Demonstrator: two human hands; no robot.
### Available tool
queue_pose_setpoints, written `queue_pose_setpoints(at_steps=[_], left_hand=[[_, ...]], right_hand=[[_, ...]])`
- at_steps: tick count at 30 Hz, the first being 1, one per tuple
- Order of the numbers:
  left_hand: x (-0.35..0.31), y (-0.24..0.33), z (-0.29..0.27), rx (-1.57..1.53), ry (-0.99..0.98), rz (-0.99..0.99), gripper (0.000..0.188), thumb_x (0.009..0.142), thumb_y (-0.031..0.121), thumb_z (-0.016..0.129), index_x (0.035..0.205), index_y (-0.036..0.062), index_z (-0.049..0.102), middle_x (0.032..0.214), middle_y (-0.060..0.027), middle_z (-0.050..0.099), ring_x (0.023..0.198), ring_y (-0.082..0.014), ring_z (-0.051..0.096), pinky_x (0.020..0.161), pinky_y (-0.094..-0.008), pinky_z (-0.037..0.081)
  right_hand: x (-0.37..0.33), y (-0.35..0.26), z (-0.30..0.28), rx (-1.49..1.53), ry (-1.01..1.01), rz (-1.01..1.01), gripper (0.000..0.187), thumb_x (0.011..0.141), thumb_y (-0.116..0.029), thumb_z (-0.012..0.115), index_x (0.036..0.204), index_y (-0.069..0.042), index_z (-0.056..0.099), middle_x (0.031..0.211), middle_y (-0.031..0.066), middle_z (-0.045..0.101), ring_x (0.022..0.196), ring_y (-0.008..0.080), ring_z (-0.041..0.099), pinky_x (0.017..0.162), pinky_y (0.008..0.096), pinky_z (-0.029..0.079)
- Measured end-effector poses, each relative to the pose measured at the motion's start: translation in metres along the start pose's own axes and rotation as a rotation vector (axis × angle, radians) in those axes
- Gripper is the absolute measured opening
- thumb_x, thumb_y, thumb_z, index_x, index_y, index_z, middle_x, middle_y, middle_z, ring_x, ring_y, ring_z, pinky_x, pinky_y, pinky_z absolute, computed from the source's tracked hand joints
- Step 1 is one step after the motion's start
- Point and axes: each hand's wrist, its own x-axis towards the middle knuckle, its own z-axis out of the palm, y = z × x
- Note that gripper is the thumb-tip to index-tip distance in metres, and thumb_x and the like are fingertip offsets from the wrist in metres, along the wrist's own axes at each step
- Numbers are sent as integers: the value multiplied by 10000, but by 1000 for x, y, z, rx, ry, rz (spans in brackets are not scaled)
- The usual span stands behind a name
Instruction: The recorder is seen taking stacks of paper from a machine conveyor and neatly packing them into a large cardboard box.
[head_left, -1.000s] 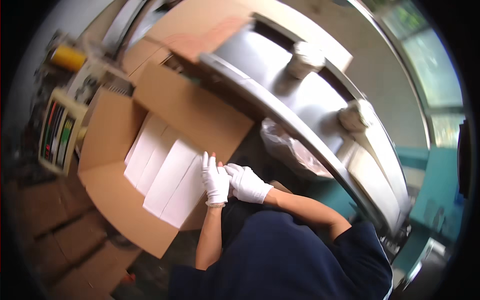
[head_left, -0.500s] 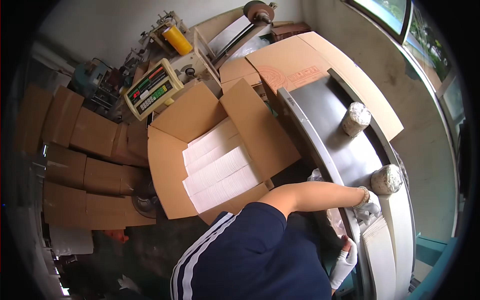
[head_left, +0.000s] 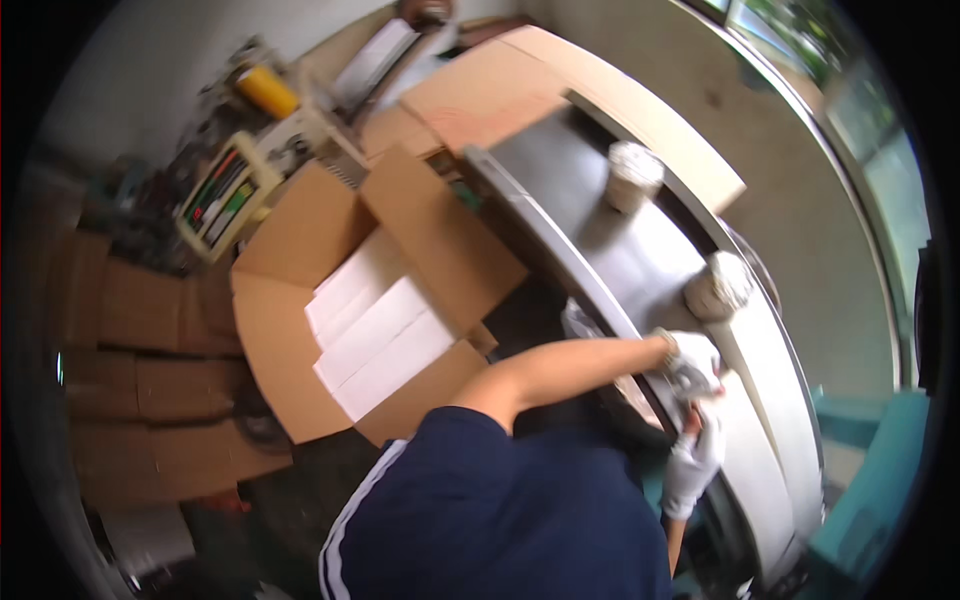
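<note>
My left hand (head_left: 690, 362), in a white glove, reaches across to the metal trough on the right. Its fingers are curled at the near end of a long row of white paper pieces (head_left: 750, 450); motion blur hides what lies between them. Just below it, my right hand (head_left: 693, 465) is raised, with a white covering and a bare reddish digit. Its fingertips come up close to the left hand, and blur hides whether they touch or hold anything. The sloping grey metal trough (head_left: 545, 145) carries the row along its lower part.
Two wrapped cylindrical weights (head_left: 636, 178) stand on the trough. Left of it, an open cardboard box (head_left: 280, 360) holds several rows of white paper pieces (head_left: 385, 345). Beyond are a digital scale (head_left: 222, 200) and a yellow roll (head_left: 267, 92). Brown cartons (head_left: 145, 390) are stacked at the left.
The view has shifted, so the box and trough sit further left in it. My right hand has risen towards my left hand, and the two are now close together at the paper row.
</note>
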Motion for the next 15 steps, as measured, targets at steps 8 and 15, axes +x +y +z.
queue_pose_setpoints(at_steps=[8,15], left_hand=[[-64,-11,-55,-220,494,-47,311,1005,322,623,1038,28,719,1012,-54,735,821,-165,685,747,-301,543],[-96,-36,-212,967,1330,-322,1116,653,643,828,1541,160,356,1542,-227,366,1387,-440,391,1120,-502,384]], right_hand=[[21,18,34,-337,-124,170,348,904,-331,678,1162,-102,632,1477,270,439,1343,447,421,1054,618,279],[9,16,24,-354,30,101,444,874,-328,710,1240,-94,621,1492,257,419,1335,455,418,1061,570,306]])
